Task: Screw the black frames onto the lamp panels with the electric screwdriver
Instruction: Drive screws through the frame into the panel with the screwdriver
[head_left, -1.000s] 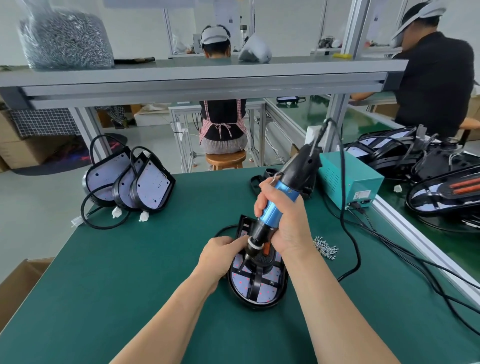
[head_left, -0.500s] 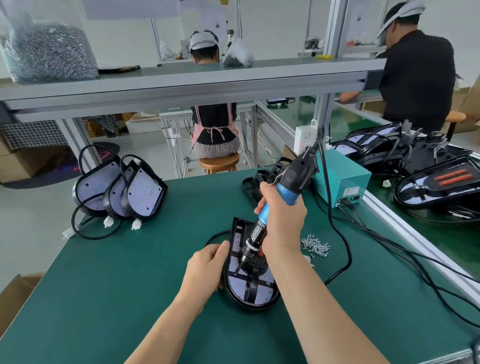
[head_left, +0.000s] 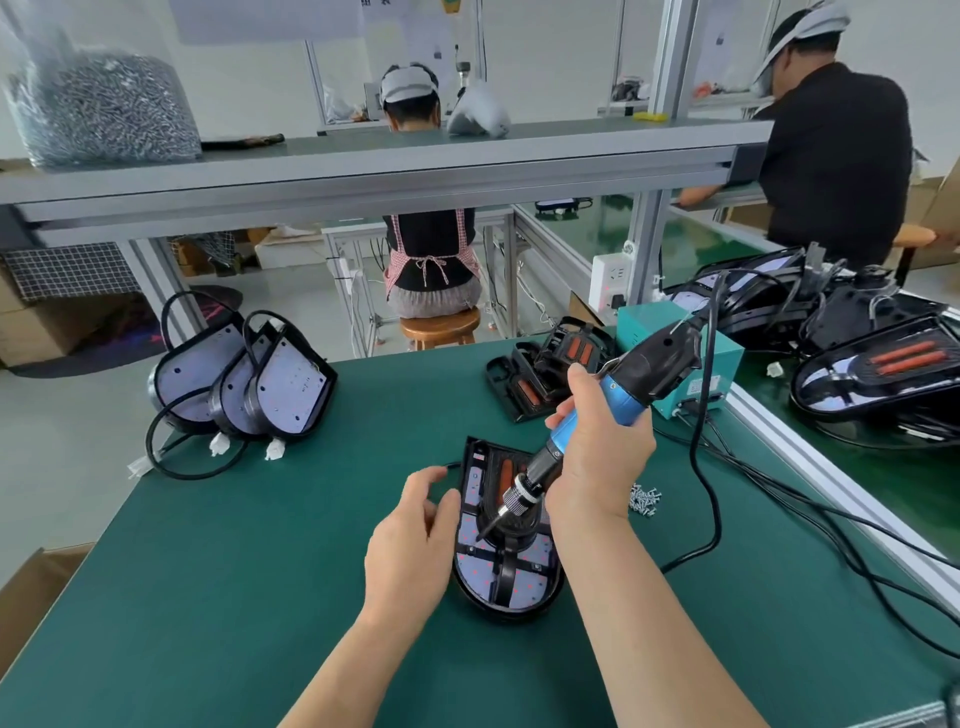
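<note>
A lamp panel (head_left: 524, 582) with a black frame (head_left: 506, 566) laid over it lies flat on the green mat in front of me. My right hand (head_left: 597, 457) grips the blue and black electric screwdriver (head_left: 618, 395), tilted, with its bit tip down on the left part of the frame. My left hand (head_left: 410, 545) sits at the panel's left edge, fingers loosely curled, thumb against the rim. A small heap of loose screws (head_left: 644, 500) lies just right of my right wrist.
Three bare lamp panels (head_left: 249, 384) with black cables lean at the back left. Spare black frames (head_left: 540, 374) stack behind the work, beside a teal power box (head_left: 722, 358). The screwdriver's cable (head_left: 706, 499) loops right. Finished lamps (head_left: 878, 384) fill the neighbouring bench; two persons work beyond.
My left hand has drawn back from the screwdriver tip to the panel's left edge. The screwdriver bit has shifted left across the frame, and my head has moved closer.
</note>
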